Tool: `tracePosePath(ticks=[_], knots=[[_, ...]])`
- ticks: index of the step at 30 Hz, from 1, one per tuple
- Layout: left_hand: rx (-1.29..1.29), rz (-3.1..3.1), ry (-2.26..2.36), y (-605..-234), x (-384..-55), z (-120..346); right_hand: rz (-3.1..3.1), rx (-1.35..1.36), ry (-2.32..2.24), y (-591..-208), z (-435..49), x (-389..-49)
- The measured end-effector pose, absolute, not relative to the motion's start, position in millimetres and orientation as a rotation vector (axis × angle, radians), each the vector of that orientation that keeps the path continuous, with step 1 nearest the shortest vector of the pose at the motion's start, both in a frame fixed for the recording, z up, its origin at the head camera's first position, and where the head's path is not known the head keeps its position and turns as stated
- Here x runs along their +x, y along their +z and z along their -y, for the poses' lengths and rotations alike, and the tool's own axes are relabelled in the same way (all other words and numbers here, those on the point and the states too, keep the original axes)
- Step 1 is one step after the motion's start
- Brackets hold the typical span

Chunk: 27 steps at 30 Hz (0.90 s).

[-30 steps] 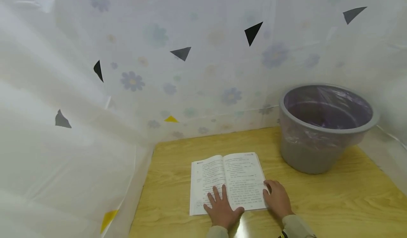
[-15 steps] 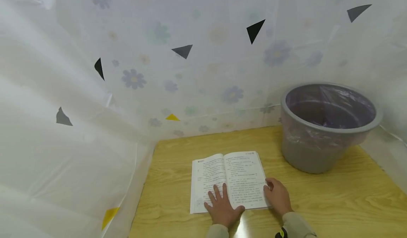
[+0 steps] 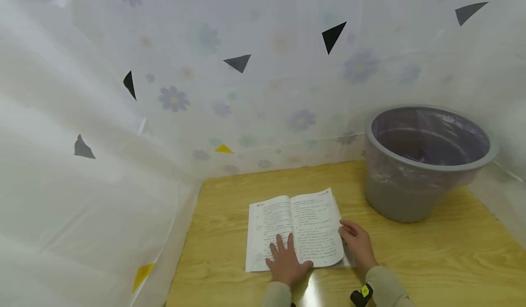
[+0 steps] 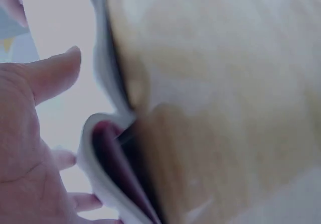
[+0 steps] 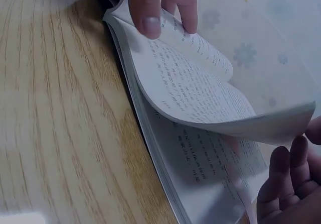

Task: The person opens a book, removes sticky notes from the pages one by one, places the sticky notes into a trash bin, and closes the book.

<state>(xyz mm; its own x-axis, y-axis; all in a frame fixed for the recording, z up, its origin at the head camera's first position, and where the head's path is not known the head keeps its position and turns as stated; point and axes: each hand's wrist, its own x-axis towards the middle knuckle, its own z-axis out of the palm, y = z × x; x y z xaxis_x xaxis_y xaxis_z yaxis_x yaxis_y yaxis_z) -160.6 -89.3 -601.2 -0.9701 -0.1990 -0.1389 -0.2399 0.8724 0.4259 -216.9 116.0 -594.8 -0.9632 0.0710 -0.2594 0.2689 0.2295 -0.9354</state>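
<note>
An open book [image 3: 269,220] of printed pages lies on the wooden table. My left hand [image 3: 286,267] rests with spread fingers across the lower left page and the spine; its thumb reaches onto the right page. At the right edge, my right hand [image 3: 359,248] pinches raised pages [image 5: 235,126] between thumb and fingers, as the right wrist view shows. These pages curve up off the rest of the book, baring another printed page [image 5: 200,158] beneath. In the left wrist view the left hand [image 4: 30,133] lies along the book's curved lower edge.
A grey bucket [image 3: 400,202] lined with clear plastic stands on the table [image 3: 230,186] to the right, beyond the right hand. Pale flower-patterned sheeting [image 3: 263,101] bearing dark and yellow triangles rises behind and at the left.
The right-hand pages have come up off the book, uncovering part of a page below. My right hand has moved slightly up and away with them. The left hand keeps its place.
</note>
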Motion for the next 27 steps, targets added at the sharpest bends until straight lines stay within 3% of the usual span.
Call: tracePosePath(ticks=[5, 16, 22, 27], knots=[[-0.299, -2.859, 0.918, -584, -165, 95, -2.441, 0.160, -1.785, -593, -103, -214], [-0.263, -2.799, 1.443, -556, -173, 106, -2.862, -0.514, -1.644, -596, -49, -193], [-0.493, -2.847, 1.516, -565, -167, 112, -3.023, -0.845, -1.552, -603, -29, -183], [-0.764, -2.810, 1.564, -575, -161, 119, -2.959, -0.718, -1.522, -616, -25, -176]])
